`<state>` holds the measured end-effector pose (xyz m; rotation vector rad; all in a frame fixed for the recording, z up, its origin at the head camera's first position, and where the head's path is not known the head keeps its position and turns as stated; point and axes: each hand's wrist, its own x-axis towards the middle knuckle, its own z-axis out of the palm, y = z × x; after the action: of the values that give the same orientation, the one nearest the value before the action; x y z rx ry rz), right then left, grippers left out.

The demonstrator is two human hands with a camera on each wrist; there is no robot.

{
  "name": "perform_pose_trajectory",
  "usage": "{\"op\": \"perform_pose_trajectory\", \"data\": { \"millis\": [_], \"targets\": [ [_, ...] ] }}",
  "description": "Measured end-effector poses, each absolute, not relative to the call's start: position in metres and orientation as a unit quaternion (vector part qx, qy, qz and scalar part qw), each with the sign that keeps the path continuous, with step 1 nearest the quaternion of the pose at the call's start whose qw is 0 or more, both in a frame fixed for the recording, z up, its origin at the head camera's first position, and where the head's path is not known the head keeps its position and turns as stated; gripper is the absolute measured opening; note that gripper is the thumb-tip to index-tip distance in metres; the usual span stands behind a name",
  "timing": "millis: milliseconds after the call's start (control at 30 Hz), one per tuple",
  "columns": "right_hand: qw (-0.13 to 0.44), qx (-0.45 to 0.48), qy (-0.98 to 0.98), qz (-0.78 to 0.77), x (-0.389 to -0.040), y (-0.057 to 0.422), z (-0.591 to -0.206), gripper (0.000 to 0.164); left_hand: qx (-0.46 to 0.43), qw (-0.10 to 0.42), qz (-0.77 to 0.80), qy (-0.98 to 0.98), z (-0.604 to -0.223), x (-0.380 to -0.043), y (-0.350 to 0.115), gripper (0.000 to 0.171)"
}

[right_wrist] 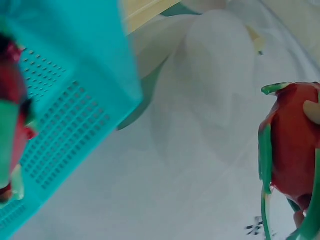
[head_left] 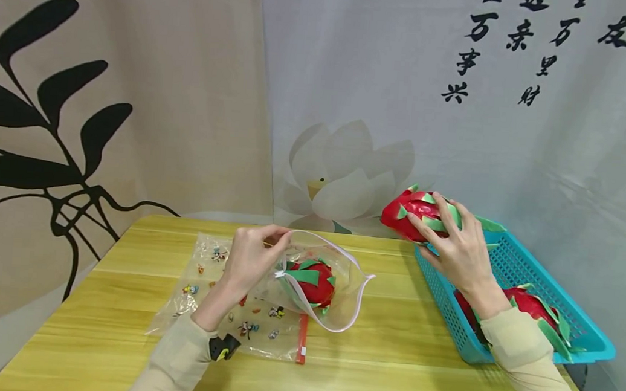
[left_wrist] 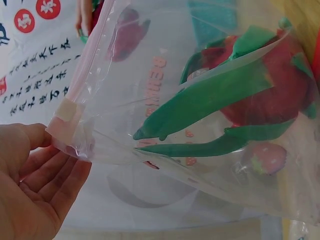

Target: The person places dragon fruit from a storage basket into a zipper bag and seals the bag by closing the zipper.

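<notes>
Clear pink-rimmed plastic bag (head_left: 358, 271) pinched at its edge by left hand (head_left: 254, 257), seemingly so it gapes; oval red-green dragon fruit (head_left: 401, 221) gripped in right hand (head_left: 458, 247), near turquoise perforated plastic basket (head_left: 446, 311).

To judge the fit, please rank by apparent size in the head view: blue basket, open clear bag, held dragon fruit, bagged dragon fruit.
1. Blue basket
2. Open clear bag
3. Held dragon fruit
4. Bagged dragon fruit
True fruit sizes unsure: angles differ.
</notes>
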<state>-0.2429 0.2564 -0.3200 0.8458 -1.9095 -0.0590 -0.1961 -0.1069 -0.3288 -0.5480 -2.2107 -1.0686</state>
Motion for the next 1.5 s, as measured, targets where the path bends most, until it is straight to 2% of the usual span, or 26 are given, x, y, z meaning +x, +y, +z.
{"op": "perform_pose_trajectory", "data": {
  "millis": [533,933,1200,1333,1500],
  "targets": [
    [0.555,0.410,-0.724,0.012,-0.171,0.183,-0.310,0.032,-0.214,0.310,-0.402,-0.834,-0.327,-0.200,-0.105,0.012],
    [0.553,0.428,-0.714,0.013,-0.141,0.148,-0.325,0.029,-0.211,0.313,-0.395,-0.838,-0.325,-0.201,-0.105,0.014],
    [0.516,0.402,-0.756,0.005,-0.139,0.134,-0.337,0.039,-0.213,0.300,-0.406,-0.837,-0.324,-0.199,-0.106,0.013],
    [0.505,0.376,-0.777,-0.010,-0.144,0.130,-0.340,0.037,-0.216,0.283,-0.419,-0.836,-0.323,-0.197,-0.108,0.012],
    [0.486,0.348,-0.801,-0.039,-0.150,0.125,-0.342,0.061,-0.220,0.269,-0.419,-0.839,-0.322,-0.197,-0.111,0.012]
  ]
}}
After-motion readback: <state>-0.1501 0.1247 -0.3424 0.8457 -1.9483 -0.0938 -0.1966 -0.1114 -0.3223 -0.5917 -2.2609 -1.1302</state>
